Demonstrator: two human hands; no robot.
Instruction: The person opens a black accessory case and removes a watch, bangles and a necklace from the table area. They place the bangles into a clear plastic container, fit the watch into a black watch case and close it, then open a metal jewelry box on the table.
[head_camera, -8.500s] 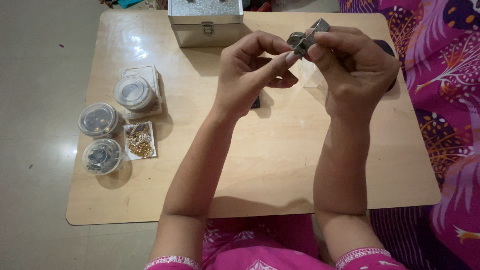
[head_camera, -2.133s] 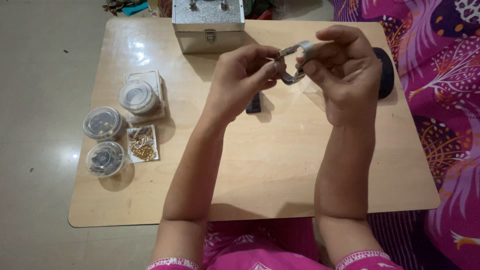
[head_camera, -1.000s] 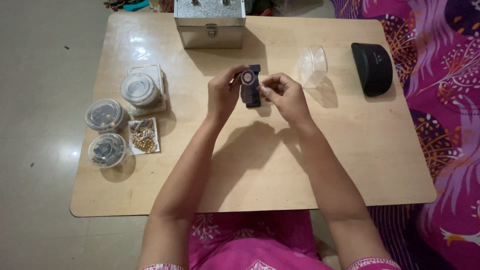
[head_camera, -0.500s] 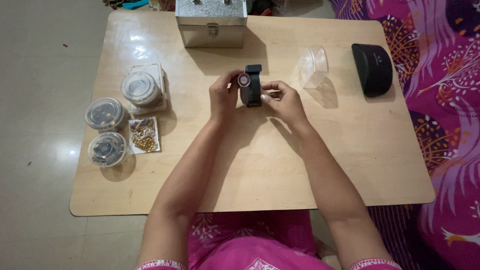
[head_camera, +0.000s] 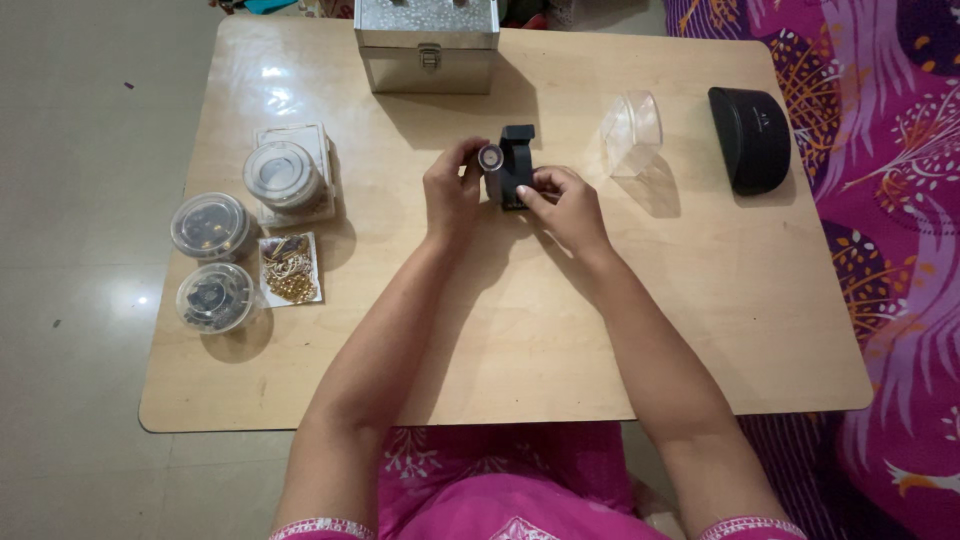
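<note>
Both hands are meeting at the middle of the wooden table (head_camera: 520, 330). The left hand (head_camera: 452, 192) is pinching a wristwatch (head_camera: 491, 157) by its round face, fingers closed on it. The right hand (head_camera: 565, 205) is gripping the dark watch stand (head_camera: 517, 160), which the watch is touching. A clear plastic cover (head_camera: 632, 132) is lying just to the right; a metal box (head_camera: 427, 45) is sitting at the far edge.

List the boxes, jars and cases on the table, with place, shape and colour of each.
Metal box: far edge, silver, rectangular, latched.
Black case: far right, oval, closed.
Clear cover: right of the hands, transparent.
Three round jars: left side, clear, dark contents.
Flat packet: beside the jars, gold chains inside.
Black stand: centre, carrying a watch, touched by left hand and right hand.
</note>
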